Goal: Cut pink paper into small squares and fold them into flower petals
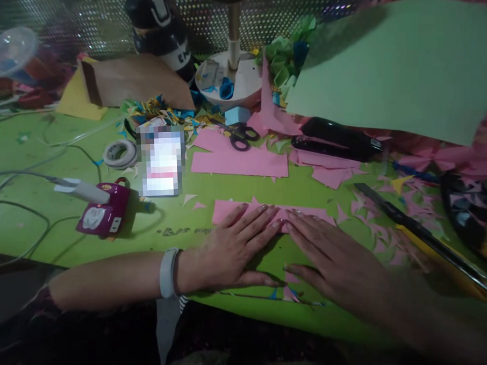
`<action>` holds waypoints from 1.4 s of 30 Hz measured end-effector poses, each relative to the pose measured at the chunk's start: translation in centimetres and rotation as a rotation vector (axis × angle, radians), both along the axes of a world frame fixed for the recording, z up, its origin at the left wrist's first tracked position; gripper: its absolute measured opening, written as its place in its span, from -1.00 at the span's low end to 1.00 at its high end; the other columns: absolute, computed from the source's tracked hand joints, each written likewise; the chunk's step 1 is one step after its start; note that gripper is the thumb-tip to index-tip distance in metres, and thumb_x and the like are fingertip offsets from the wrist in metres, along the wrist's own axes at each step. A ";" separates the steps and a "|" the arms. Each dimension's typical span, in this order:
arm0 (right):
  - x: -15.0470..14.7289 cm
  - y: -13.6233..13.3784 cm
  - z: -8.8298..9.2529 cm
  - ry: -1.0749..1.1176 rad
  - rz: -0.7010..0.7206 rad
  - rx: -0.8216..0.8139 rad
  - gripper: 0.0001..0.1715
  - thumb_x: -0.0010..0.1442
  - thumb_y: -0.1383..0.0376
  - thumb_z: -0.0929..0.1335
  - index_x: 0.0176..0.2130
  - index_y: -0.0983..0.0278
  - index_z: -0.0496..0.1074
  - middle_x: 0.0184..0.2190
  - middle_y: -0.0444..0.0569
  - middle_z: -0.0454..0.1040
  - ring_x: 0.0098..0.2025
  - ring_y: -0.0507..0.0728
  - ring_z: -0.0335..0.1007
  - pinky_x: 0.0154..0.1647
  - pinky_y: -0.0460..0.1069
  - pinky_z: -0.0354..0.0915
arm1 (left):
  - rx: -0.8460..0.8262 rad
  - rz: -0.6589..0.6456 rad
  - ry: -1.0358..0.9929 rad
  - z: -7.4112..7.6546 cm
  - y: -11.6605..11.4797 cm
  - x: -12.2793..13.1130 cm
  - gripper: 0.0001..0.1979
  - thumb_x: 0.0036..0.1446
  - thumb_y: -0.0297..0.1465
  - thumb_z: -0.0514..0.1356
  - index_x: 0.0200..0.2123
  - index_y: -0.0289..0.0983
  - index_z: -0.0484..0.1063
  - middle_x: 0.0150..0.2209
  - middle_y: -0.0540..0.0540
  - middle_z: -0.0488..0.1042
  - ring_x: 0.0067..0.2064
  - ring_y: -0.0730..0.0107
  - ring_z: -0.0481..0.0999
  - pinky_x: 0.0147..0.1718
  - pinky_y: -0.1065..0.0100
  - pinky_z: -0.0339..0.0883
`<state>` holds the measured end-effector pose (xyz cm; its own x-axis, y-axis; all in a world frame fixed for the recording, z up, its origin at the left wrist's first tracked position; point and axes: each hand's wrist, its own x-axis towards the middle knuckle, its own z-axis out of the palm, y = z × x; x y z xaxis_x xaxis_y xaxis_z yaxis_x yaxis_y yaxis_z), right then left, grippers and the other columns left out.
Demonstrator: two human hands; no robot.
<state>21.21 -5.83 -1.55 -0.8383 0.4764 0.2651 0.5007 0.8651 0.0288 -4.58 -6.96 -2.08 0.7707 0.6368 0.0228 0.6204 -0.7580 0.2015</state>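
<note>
A strip of pink paper [224, 209] lies on the green tabletop, close to its front edge. Both hands press on it from the near side. My left hand [240, 247], with a pale band on the wrist, rests its outstretched fingers across the strip's left and middle part. My right hand [331, 248] lays its extended fingers on the right part, fingertips close to those of the left. The hands cover much of the strip. Beyond it lies another pink paper piece [238, 164], with black scissors [241, 137] at its upper edge.
A lit phone [162, 164], a tape roll [120, 154] and a purple power adapter [103, 210] are at left. A black stapler [334, 141] sits behind the right hand. A utility knife [406, 224] lies at right among pink scraps, below a large green sheet [404, 73].
</note>
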 end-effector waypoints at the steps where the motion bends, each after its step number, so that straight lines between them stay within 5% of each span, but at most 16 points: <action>1: 0.0 0.0 -0.1 0.002 0.002 0.000 -0.31 0.42 0.10 0.27 0.25 0.62 0.29 0.24 0.39 0.38 0.31 0.39 0.27 0.24 0.25 0.32 | 0.001 0.007 -0.003 -0.1 0.0 0.0 0.00 0.27 0.22 -0.24 0.48 -0.41 -0.34 0.49 -0.30 -0.19 0.51 0.06 -0.23 0.44 0.00 -0.33; 21: 0.0 0.1 -2.0 0.039 -0.035 -0.088 -0.12 0.44 0.04 0.22 0.44 0.58 -0.06 0.28 0.37 0.33 0.38 0.40 0.16 0.30 0.30 0.22 | 0.023 0.066 0.025 -0.1 0.1 0.2 -0.05 0.29 0.21 -0.25 0.47 -0.37 -0.13 0.49 -0.24 -0.11 0.50 0.07 -0.14 0.45 0.04 -0.33; 42: -0.2 0.3 -1.6 0.031 -0.018 -0.087 -0.13 0.44 0.04 0.21 0.43 0.58 -0.05 0.33 0.38 0.26 0.40 0.36 0.12 0.30 0.27 0.24 | 0.023 0.020 -0.021 0.1 -0.5 -0.3 -0.11 0.32 0.16 -0.15 0.46 -0.38 -0.09 0.47 -0.23 -0.03 0.51 0.09 -0.22 0.46 -0.03 -0.38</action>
<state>21.04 -5.52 -3.17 -0.8217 0.5133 0.2476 0.5155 0.8547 -0.0613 -4.91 -7.49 -1.95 0.7572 0.6510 0.0536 0.6311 -0.7502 0.1972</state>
